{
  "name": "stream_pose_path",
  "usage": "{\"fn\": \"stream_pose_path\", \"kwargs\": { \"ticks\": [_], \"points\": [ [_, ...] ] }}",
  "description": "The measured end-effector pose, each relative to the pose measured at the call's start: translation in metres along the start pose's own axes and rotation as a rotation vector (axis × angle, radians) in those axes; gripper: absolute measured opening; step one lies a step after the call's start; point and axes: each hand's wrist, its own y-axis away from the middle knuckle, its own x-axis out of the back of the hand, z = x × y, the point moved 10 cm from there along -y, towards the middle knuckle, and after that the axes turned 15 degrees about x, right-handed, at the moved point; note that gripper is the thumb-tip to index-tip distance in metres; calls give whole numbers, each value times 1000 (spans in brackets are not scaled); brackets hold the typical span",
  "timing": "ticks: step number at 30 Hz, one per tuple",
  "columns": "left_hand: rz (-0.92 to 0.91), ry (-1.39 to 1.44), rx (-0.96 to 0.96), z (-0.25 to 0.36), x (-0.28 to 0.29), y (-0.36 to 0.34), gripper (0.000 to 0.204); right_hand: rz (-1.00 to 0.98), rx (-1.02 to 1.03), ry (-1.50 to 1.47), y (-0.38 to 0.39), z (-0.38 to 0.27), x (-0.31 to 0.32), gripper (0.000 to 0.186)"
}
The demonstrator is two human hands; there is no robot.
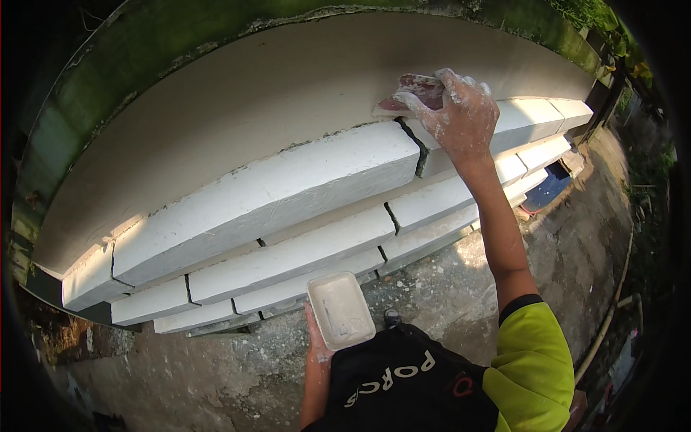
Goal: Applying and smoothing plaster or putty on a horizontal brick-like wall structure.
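My right hand (466,115), dusted with white, is closed on a dark-red thin flat piece (425,88) smeared with white. Its lower edge meets the wall just above the top white ledge (281,183), beside a dark vertical gap (415,147) between two lengths of that ledge. Low in front of my body, my left hand (317,335) grips the left side of a shallow rectangular off-white tray (341,309). Thin whitish residue coats the tray's bottom. Most of the left fingers are hidden under the tray.
Further white ledges (302,263) step down below the top one, split by dark gaps. A pale wall (237,115) rises behind, with a mossy green band (165,50) above. A blue container (548,189) stands at the right. The stained concrete ground (216,367) lies below.
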Motion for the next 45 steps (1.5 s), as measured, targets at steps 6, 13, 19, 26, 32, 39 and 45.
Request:
{"fn": "stream_pose_path", "kwargs": {
  "ticks": [6, 13, 19, 26, 32, 39, 45],
  "points": [
    [0, -9, 18, 1, -8, 10, 88, 123, 74, -46, -11, -17, 12, 45],
    [35, -24, -3, 5, -2, 16, 86, 155, 132, 17, -4, -33, -7, 46],
    [-31, 10, 7, 6, -2, 20, 85, 134, 121, -71, -3, -39, 2, 44],
    [-26, 4, 3, 11, -15, 25, 88, 219, 155, -4, -8, -35, 17, 41],
    [-34, 30, 0, 13, 0, 21, 89, 146, 232, -6, -6, -38, 1, 41],
    [-45, 59, 35, 10, -7, 21, 90, 78, 201, 55, 1, -23, 9, 42],
    [-66, 52, 61, 11, -22, 25, 90, 137, 115, 33, 10, -9, 13, 42]
  ]
}}
